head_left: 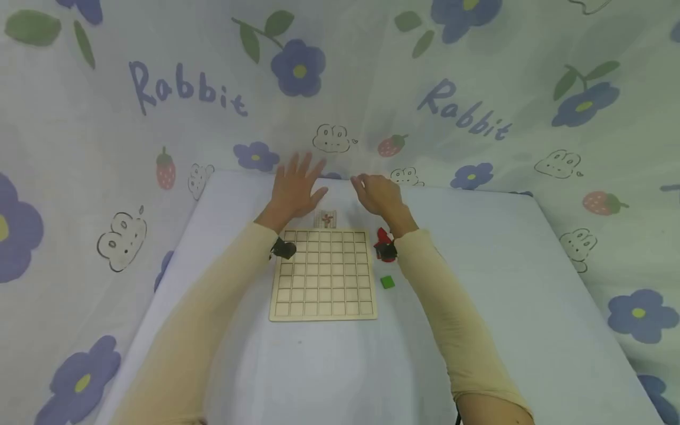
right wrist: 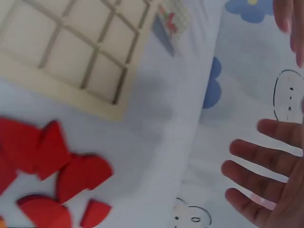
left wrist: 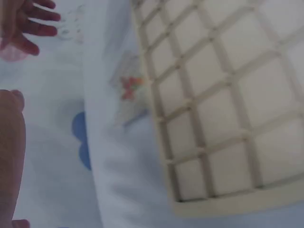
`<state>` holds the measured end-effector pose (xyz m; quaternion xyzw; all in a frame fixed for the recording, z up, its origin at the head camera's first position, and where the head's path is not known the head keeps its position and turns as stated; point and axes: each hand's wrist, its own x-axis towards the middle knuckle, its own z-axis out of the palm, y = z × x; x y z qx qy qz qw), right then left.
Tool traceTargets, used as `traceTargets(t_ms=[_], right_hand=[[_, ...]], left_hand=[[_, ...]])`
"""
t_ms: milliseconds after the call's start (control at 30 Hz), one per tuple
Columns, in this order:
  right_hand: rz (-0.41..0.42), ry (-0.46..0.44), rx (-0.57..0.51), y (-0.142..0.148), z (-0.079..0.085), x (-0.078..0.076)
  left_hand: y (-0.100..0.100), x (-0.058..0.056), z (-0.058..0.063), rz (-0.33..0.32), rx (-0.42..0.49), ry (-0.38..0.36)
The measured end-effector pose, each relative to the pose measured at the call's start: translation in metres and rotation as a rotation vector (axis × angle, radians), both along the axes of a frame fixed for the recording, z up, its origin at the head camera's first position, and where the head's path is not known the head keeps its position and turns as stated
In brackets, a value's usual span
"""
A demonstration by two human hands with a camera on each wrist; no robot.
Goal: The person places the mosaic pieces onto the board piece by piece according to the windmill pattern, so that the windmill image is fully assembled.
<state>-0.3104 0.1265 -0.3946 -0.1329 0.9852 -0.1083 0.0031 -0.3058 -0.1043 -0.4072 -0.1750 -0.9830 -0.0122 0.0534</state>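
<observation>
In the head view my left hand (head_left: 297, 190) is spread above the far left of a pale gridded board (head_left: 325, 317), palm down and fingers straight. My right hand (head_left: 379, 195) is raised beyond the board's far right corner, its fingers loosely bent and holding nothing. Several red pieces (right wrist: 45, 211) lie beside the board's right edge, partly hidden under my right wrist in the head view. A green square piece (head_left: 388, 282) lies nearer to me. Between the hands, at the board's far edge, is a small pale patterned card (head_left: 326, 219) with a red figure.
The white table (head_left: 478, 307) meets a hanging cloth (head_left: 372, 88) printed with flowers and rabbits just behind my hands. Black wrist cameras sit under both sleeves. The board's square compartments (left wrist: 232, 166) hold no pieces where they show.
</observation>
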Motion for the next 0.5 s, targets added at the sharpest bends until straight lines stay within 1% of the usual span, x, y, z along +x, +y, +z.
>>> traceTargets(t_ms=[67, 100, 167, 267, 333, 400, 500], right_hand=[[0.005, -0.069, -0.006, 0.009, -0.008, 0.008], [0.005, -0.100, -0.001, 0.015, -0.013, 0.012], [-0.012, -0.152, 0.014, 0.026, -0.024, 0.018], [-0.052, -0.199, 0.034, 0.043, -0.042, 0.026], [-0.076, -0.213, 0.035, 0.052, -0.053, 0.030], [-0.086, -0.209, 0.034, 0.058, -0.061, 0.033], [-0.091, -0.188, 0.028, 0.061, -0.070, 0.038]], left_hand=[[-0.009, 0.013, -0.008, -0.060, -0.017, -0.046], [-0.013, 0.020, -0.013, -0.087, -0.011, -0.067], [-0.021, 0.036, -0.019, -0.130, 0.025, -0.124], [-0.034, 0.058, -0.027, -0.163, 0.109, -0.224], [-0.043, 0.071, -0.032, -0.157, 0.165, -0.286], [-0.052, 0.082, -0.038, -0.136, 0.196, -0.332], [-0.064, 0.094, -0.051, -0.104, 0.218, -0.351]])
